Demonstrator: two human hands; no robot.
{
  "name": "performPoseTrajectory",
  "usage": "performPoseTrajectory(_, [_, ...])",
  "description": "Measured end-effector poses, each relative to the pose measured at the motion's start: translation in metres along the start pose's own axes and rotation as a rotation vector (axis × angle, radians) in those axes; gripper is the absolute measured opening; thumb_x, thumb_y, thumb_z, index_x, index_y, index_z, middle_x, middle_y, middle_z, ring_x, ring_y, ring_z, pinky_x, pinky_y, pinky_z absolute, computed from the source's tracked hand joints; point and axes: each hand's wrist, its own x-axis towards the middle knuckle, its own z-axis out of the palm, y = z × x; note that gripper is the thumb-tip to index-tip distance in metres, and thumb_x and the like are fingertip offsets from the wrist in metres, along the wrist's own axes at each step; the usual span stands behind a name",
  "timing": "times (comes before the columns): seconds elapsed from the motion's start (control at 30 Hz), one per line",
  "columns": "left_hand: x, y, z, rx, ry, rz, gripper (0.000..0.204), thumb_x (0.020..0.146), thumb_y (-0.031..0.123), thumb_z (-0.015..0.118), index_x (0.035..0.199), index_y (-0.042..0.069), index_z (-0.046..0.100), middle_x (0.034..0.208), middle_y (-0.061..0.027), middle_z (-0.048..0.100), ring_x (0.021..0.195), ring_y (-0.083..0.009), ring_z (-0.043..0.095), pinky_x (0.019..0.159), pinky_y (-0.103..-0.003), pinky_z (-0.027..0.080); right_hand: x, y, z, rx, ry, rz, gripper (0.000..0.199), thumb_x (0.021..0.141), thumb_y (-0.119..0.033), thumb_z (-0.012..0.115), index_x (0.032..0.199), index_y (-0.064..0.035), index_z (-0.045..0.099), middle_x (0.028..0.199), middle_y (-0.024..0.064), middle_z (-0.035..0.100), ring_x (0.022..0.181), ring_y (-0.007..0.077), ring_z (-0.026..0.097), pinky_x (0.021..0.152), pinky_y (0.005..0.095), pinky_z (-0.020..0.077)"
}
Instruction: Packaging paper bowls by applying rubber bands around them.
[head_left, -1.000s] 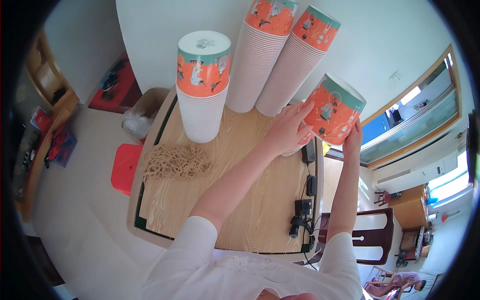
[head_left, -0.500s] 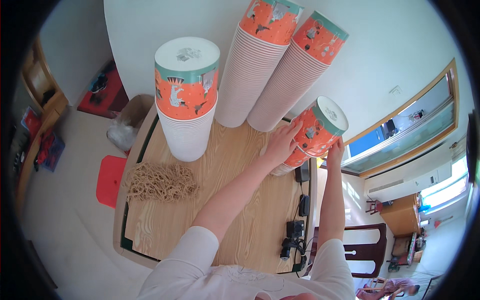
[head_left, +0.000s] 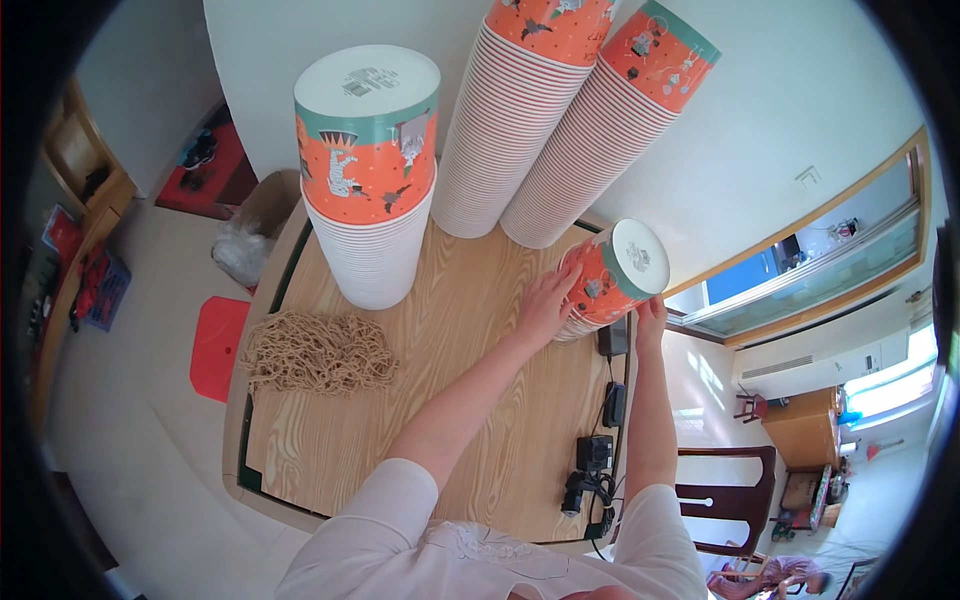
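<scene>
At the table's right side, an orange paper bucket (head_left: 598,272) with a green band and a white base sits upside down on a short stack. My left hand (head_left: 546,304) wraps its fingers against the bucket's left side. My right hand (head_left: 651,312) holds its right side near the base, mostly seen from behind, with the fingertips partly hidden. Taller stacks of the same upturned buckets stand beyond: a white-sided stack (head_left: 372,255) at left, a very tall stack (head_left: 508,130) in the middle and another tall stack (head_left: 592,150) leaning right in the view.
A heap of crinkled brown paper shred (head_left: 320,353) lies on the wood-grain table (head_left: 450,420). Black power adapters (head_left: 594,455) and cables run along its right edge. A red stool (head_left: 218,348) stands left of the table, a dark wooden chair (head_left: 728,500) at right. A wall rises behind the stacks.
The orange bucket has come down onto the short stack, covering the orange one beneath it. Both hands have lowered with it. The view has shifted slightly.
</scene>
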Motion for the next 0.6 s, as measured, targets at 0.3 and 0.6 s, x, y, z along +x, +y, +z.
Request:
performPoseTrajectory(0.3, [-0.012,0.004,-0.017,0.001,0.056,0.013,0.066,0.069,0.005,0.056,0.129,0.017,0.032,0.118,-0.0121,0.044,0.106,-0.0288,0.041,0.090,-0.039,0.033,0.003,0.014,-0.021,-0.189,0.269,-0.073,0.042,0.076,0.002,0.042,0.117,-0.0072,0.046,0.100,0.0053,0.054,0.091,0.0135,0.051,0.073,0.0251,0.0429])
performPoseTrajectory(0.6, [-0.060,0.030,-0.223,0.060,0.854,0.077,0.017,0.074,-0.004,0.051,0.089,0.002,0.048,0.085,-0.0091,0.051,0.076,-0.0215,0.051,0.072,-0.029,0.040,-0.063,-0.157,0.178,-0.011,0.020,-0.237,0.013,0.081,-0.002,0.049,0.093,-0.0031,0.054,0.090,0.0038,0.054,0.084,0.0123,0.051,0.076,0.0238,0.0407])
